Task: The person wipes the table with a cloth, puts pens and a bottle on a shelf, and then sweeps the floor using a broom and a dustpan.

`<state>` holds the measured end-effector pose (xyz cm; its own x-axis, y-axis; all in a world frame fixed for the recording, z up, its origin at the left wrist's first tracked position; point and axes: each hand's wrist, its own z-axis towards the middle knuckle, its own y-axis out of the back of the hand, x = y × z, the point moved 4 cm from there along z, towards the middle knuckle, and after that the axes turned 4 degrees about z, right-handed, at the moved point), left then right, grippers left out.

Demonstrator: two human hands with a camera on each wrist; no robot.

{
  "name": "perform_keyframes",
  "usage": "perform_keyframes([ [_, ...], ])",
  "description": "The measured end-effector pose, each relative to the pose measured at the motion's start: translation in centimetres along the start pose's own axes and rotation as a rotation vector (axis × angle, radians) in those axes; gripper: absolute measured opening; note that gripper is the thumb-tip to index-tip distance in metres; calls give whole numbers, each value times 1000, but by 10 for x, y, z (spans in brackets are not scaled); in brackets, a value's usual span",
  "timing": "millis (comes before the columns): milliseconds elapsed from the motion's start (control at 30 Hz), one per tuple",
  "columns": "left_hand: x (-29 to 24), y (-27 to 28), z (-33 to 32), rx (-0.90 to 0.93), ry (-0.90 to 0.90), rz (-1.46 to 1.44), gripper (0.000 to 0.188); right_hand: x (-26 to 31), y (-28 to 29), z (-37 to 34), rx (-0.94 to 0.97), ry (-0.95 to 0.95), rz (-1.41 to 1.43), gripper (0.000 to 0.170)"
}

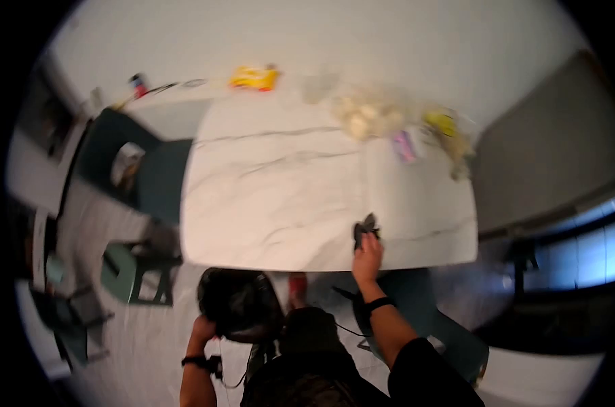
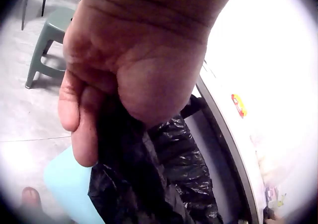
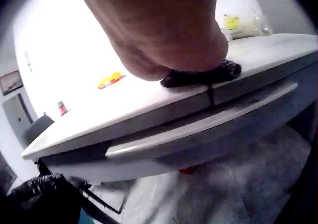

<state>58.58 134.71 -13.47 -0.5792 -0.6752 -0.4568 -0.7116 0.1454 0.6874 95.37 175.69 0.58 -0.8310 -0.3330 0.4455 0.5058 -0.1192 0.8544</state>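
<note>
Since the counter [image 1: 273, 197] takes up most of my head view, I'd plan off its near edge. Bin [image 2: 67, 186] sits next largest, mouth up by that edge, left of centre; its black liner [image 2: 181, 152] covers the rim. A clear bag of pale pieces [image 1: 363, 121] lies at the far side, well apart from the work.

Left hand [image 1: 203, 330]: gripping bin rim and liner together, thumb one side, fingers the other. Right hand [image 1: 368, 258]: palm down, fingers holding the dark bundle [image 1: 365, 226]. Exact finger curl there I can't tell, mostly hidden.

Step looks like working the bundle over the top with the bin held ready. My take: light, even palm pressure, bundle low and flat, short strokes. It sits by the counter's seam, so I'd lift slightly there to avoid snagging. I'd travel left before nearing the edge; straight off from here misses the bin. Left grip must pin the liner or it could slip inward.

Bundle is smallest: on the counter, near edge, right of centre. Long axis runs roughly near-to-far, leaning a little right; pointed tip faces away from me. Looks soft, so treat that axis as loose. Cloth or plastic, can't tell.
</note>
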Motion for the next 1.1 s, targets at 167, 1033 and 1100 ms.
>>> perform_keyframes([
  [167, -51, 53, -46, 165, 448, -333, 31, 150, -61, -37, 223, 255, 130, 46],
  [1033, 23, 113, -39, 92, 515, 32, 23, 333, -154, -63, 693, 526, 345, 23],
  [1100, 25, 104, -34, 153, 345, 97, 23, 372, -138, -87, 683, 805, 572, 23],
])
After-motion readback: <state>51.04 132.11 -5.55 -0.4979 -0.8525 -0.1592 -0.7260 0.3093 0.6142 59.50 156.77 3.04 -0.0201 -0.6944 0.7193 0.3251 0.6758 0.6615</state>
